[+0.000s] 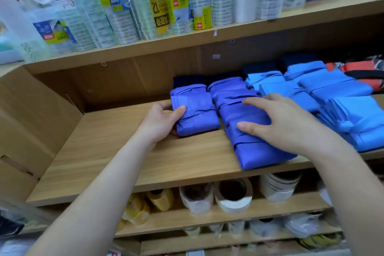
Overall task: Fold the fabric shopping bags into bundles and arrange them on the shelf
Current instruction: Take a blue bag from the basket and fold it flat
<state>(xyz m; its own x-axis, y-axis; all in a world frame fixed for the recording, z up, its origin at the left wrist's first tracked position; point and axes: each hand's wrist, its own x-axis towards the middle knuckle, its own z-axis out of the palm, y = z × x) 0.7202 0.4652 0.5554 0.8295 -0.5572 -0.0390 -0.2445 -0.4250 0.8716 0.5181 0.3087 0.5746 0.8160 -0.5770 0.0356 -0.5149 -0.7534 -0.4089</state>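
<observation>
I am gripping a bundle on the shelf with my left fingers curled round its edge, my right fingers lying open on the row just beside, and I am reckoning a hard push could loosen its wrap or shove that row.

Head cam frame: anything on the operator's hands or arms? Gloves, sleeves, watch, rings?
Nothing worn that shows. The left hand and right hand are bare: no gloves, no rings. The left forearm and right forearm are bare to the frame's edge: no sleeve, watch, bracelet, marker or cable in view.
</observation>
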